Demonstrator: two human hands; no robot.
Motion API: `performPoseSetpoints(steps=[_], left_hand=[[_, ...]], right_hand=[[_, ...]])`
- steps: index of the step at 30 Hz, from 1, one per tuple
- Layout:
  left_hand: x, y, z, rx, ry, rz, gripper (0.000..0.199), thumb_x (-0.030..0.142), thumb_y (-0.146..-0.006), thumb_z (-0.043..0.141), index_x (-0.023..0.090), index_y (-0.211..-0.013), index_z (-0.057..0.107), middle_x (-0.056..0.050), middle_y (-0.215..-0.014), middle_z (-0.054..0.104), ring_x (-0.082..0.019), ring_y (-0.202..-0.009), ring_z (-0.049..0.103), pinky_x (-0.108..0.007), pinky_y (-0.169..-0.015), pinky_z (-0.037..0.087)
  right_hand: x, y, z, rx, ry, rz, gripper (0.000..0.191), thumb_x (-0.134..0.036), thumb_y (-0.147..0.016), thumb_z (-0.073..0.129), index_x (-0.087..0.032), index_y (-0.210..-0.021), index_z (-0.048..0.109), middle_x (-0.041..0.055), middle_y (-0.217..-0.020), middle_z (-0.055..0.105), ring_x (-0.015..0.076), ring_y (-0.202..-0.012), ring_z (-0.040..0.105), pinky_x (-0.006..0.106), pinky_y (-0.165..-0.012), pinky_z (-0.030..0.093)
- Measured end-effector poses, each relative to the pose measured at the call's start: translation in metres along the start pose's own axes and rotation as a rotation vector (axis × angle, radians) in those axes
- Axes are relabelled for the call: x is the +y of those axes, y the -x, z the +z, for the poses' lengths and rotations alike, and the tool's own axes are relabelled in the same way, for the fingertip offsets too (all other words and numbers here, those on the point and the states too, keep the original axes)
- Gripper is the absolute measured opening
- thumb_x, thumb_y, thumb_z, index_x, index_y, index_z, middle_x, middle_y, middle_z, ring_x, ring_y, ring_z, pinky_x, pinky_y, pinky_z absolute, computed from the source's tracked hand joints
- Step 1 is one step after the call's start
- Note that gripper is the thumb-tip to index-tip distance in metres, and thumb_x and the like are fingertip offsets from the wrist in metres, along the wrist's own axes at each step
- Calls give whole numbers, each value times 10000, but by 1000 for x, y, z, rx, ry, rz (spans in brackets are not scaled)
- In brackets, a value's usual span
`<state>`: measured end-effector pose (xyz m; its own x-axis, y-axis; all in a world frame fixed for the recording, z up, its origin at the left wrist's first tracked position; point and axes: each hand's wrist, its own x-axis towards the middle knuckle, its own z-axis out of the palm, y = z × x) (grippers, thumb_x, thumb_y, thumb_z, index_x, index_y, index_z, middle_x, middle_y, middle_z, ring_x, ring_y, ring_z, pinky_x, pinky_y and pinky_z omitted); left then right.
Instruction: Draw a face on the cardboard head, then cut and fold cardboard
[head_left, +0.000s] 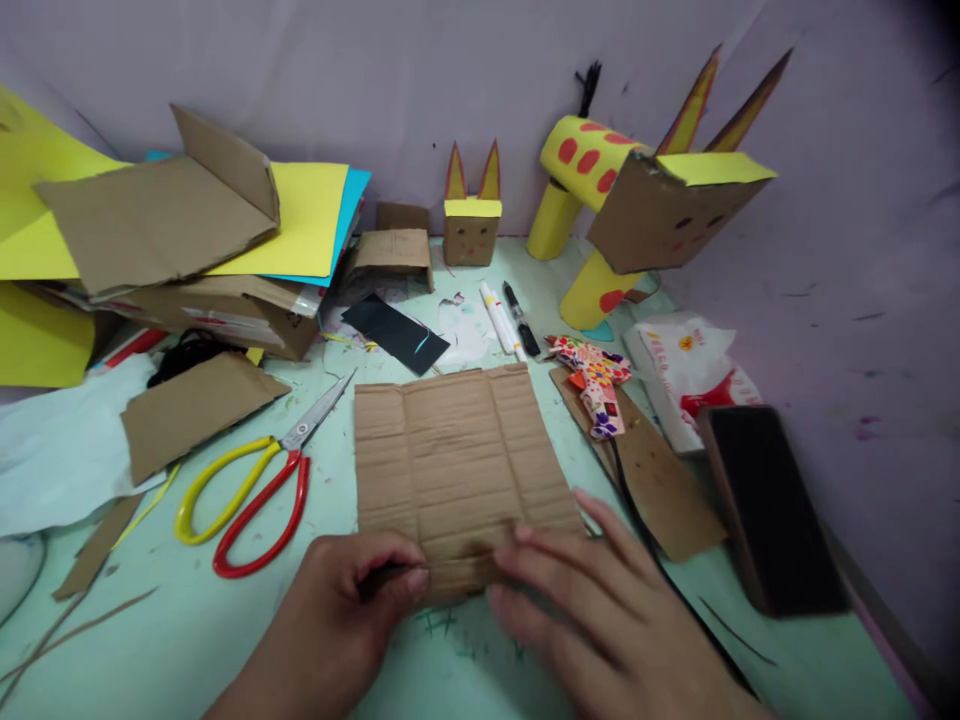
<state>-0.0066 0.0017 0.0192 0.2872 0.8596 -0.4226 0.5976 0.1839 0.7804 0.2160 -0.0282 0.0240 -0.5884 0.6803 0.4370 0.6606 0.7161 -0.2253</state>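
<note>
A creased piece of brown cardboard (457,450) lies in front of me, with fold lines running along both sides. My left hand (345,600) pinches its near edge between thumb and bent fingers. On the near right part of the cardboard rests my right hand (592,600), its fingers stretched out and slightly blurred. Left of the cardboard are scissors (296,440) with one yellow and one red handle, blades apart. To the right, a flower-patterned glue gun (596,380) lies on a brown cardboard strip (667,480).
A yellow spotted cardboard giraffe (592,160) stands at the back right, near a small eared box (471,235). Markers (499,318) and a black card (397,335) lie behind. A phone (772,500) and tissue pack (682,370) sit right; stacked yellow paper (307,215) fills the left.
</note>
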Motion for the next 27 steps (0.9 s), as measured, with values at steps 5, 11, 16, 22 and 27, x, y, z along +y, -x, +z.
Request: performPoseSetpoints(steps=[5, 11, 16, 22, 27], left_hand=[[2, -7, -1, 29, 60, -59, 264, 395, -723, 544, 193, -573, 622, 11, -535, 562, -141, -540, 485, -239, -512, 384], [-12, 1, 5, 390, -153, 234, 98, 273, -800, 586, 208, -795, 659, -6, -756, 698, -146, -651, 628, -217, -560, 494], [-19, 11, 14, 624, -669, 856, 123, 141, -838, 589, 143, -943, 653, -93, -1004, 684, -242, -1028, 578, -412, -999, 407], [-28, 3, 30, 570, -794, 891, 274, 41, -851, 437, 83, -1019, 649, -113, -942, 713, -261, -961, 568, -478, -986, 336], [-26, -3, 23, 526, -854, 933, 369, -28, -767, 376, 76, -1017, 627, -103, -927, 714, -233, -902, 593, -404, -905, 395]], right_hand=[[-3, -1, 22, -31, 28, -50, 393, -170, -998, 278, -208, -1086, 660, -25, -1102, 739, 188, -1013, 640, 420, -1188, -20], [4, 3, 37, 25, 21, -28, 359, -158, -996, 309, -225, -1097, 647, -46, -1124, 729, 186, -1090, 596, 437, -1184, 18], [10, -1, 36, -23, 35, -55, 342, -111, -950, 362, -194, -1125, 643, -25, -1164, 712, 194, -1137, 576, 424, -1182, 8], [14, -2, 38, -190, 12, -40, 446, -100, -825, 434, -142, -1249, 568, 31, -1289, 640, 240, -1193, 544, 451, -1166, 90], [14, -4, 37, -311, -104, 15, 556, -114, -752, 476, -126, -1306, 515, 87, -1356, 580, 299, -1231, 511, 533, -1072, 314]])
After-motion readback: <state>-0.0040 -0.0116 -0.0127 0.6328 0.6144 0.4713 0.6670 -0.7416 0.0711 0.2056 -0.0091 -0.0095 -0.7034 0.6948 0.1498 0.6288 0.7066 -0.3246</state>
